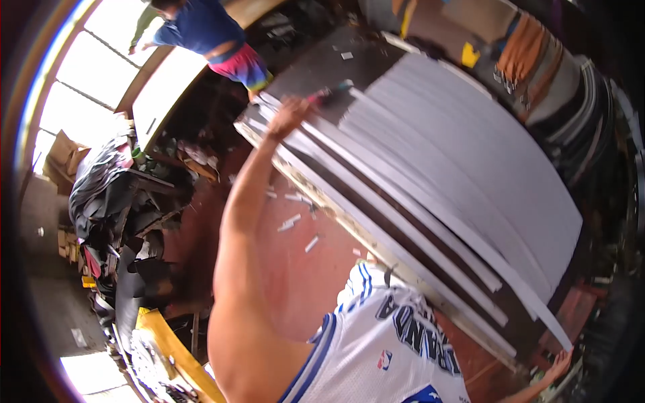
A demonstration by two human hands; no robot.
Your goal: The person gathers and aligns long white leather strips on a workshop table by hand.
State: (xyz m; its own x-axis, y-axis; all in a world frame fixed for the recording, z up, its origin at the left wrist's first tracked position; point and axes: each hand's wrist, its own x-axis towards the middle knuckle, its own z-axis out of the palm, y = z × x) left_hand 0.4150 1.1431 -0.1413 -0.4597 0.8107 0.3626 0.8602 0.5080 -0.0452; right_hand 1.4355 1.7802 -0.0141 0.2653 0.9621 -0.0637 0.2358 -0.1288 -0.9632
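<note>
On the dark work table (341,62) lies a wide stack of pale grey-white sheets (463,161), with long narrow white strips (403,232) along its near side. My left hand (290,118) is at the far left end of the strips, closed on a blurred tool (326,94) with a reddish handle. Far to the lower right, my right hand (559,366) pinches the end of one long white strip (556,329) at the table's right end. Its other fingers are partly spread.
Another person (208,33) in a dark blue top stands beyond the table near windows. Small white offcuts (289,223) lie on the reddish floor (269,252). Dark scrap material (114,181) is heaped at the left. Brown and dark materials (524,54) hang at the upper right.
</note>
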